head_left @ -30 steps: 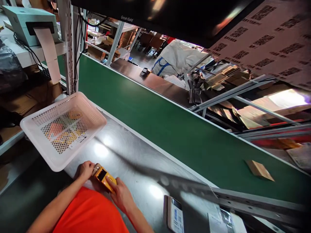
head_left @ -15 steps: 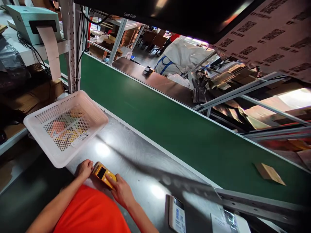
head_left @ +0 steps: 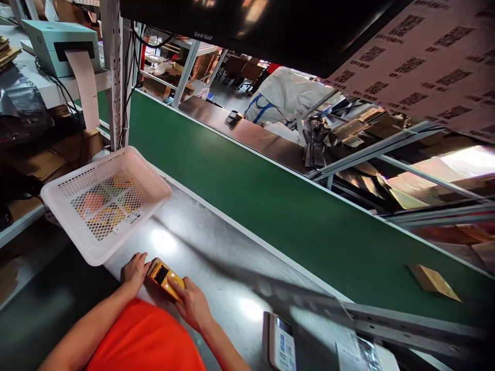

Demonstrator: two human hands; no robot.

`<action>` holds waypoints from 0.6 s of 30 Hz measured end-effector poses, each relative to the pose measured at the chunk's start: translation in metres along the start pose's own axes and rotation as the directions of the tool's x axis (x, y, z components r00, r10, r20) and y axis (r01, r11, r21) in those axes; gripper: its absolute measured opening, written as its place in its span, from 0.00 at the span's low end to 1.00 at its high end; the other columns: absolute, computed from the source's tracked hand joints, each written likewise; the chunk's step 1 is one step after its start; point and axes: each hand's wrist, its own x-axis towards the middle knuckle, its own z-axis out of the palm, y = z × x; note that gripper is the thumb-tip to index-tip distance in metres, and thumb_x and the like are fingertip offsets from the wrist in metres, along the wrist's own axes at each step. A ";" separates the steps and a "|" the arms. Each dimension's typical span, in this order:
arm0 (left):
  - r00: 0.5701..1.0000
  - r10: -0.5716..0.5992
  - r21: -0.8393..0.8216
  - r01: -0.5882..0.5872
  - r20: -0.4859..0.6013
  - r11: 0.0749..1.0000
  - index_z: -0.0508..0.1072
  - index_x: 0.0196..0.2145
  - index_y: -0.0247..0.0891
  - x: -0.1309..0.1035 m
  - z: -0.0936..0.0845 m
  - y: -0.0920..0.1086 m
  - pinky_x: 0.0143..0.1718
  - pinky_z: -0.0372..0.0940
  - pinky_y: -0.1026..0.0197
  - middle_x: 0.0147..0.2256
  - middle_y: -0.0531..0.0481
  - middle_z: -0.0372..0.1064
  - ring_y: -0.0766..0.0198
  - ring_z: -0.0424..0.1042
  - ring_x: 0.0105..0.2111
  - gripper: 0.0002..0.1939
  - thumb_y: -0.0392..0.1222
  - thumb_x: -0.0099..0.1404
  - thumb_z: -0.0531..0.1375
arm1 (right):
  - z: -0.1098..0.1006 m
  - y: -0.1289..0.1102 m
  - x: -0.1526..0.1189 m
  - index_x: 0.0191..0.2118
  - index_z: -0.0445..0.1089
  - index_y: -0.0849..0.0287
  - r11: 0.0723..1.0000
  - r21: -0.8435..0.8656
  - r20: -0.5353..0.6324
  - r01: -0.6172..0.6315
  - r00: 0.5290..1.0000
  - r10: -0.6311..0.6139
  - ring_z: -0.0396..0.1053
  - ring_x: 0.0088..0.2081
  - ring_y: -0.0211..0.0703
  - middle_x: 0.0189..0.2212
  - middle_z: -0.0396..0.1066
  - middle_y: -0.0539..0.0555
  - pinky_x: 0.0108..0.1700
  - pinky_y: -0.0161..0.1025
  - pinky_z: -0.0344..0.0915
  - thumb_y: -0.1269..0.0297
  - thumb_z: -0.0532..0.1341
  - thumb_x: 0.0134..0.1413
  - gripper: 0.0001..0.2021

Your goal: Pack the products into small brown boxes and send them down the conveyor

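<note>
Down at the near edge of the steel tabletop (head_left: 216,257), a small yellow box (head_left: 164,278) with a dark window lies between both hands: the left hand (head_left: 134,268) grasps its far end and the right hand (head_left: 192,305) clasps its near end. Just beside it sits a white mesh basket (head_left: 104,203) with a barcode label, and the monitor (head_left: 247,26) overhead reads "Great-Gold". Since a second ago, the hands have kept their grip, while the cardboard parcel (head_left: 435,282) on the green conveyor belt (head_left: 270,206) has drifted rightward.
</note>
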 end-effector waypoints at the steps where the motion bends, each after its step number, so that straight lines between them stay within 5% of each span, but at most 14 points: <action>1: 1.000 -0.003 0.028 0.003 0.012 1.000 0.75 0.61 0.39 0.001 0.000 0.001 0.48 0.72 0.51 0.58 0.35 0.73 0.46 0.79 0.52 0.19 0.43 0.78 0.53 | 0.000 0.000 0.000 0.74 0.61 0.41 1.000 0.002 0.000 0.004 1.000 -0.004 0.75 0.48 0.54 0.52 0.73 0.59 0.52 0.45 0.69 0.71 0.60 0.57 0.39; 4: 0.998 0.018 0.073 -0.023 0.063 0.997 0.74 0.61 0.35 0.006 0.001 0.002 0.48 0.73 0.46 0.58 0.31 0.72 0.42 0.79 0.52 0.21 0.40 0.78 0.50 | 0.003 0.002 0.001 0.74 0.61 0.42 1.000 0.014 -0.001 0.013 1.000 -0.013 0.75 0.49 0.53 0.52 0.72 0.59 0.54 0.45 0.69 0.72 0.60 0.57 0.40; 9: 0.975 0.155 -0.003 -0.157 0.161 0.988 0.80 0.52 0.44 0.009 -0.004 0.003 0.55 0.71 0.55 0.53 0.43 0.77 0.56 0.79 0.51 0.21 0.37 0.77 0.48 | 0.009 0.012 -0.002 0.75 0.59 0.43 0.999 0.043 -0.016 0.028 1.000 -0.027 0.75 0.50 0.53 0.51 0.71 0.58 0.55 0.44 0.70 0.71 0.59 0.58 0.40; 12: 0.943 0.262 -0.073 -0.253 0.204 0.965 0.78 0.57 0.44 0.007 -0.008 0.008 0.62 0.68 0.58 0.61 0.46 0.76 0.60 0.75 0.59 0.24 0.34 0.75 0.48 | 0.012 0.019 -0.006 0.76 0.58 0.46 0.996 0.088 -0.030 0.030 0.999 -0.028 0.75 0.51 0.53 0.51 0.71 0.59 0.55 0.45 0.71 0.72 0.59 0.58 0.40; 14: 0.910 0.342 -0.097 -0.328 0.233 0.940 0.72 0.66 0.41 0.006 -0.012 0.010 0.71 0.60 0.54 0.72 0.44 0.64 0.56 0.65 0.69 0.29 0.32 0.68 0.55 | 0.011 0.020 -0.008 0.76 0.58 0.48 0.992 0.126 -0.040 0.029 0.999 -0.024 0.75 0.51 0.53 0.51 0.71 0.60 0.55 0.45 0.71 0.71 0.59 0.59 0.39; 18: 0.792 0.482 -0.038 -0.506 0.375 0.862 0.49 0.77 0.39 0.015 -0.027 0.009 0.78 0.44 0.38 0.80 0.37 0.35 0.43 0.41 0.79 0.58 0.31 0.52 0.67 | 0.004 0.010 -0.007 0.76 0.59 0.46 0.990 0.141 -0.061 0.008 0.998 0.001 0.75 0.49 0.53 0.50 0.72 0.58 0.55 0.45 0.71 0.69 0.59 0.58 0.39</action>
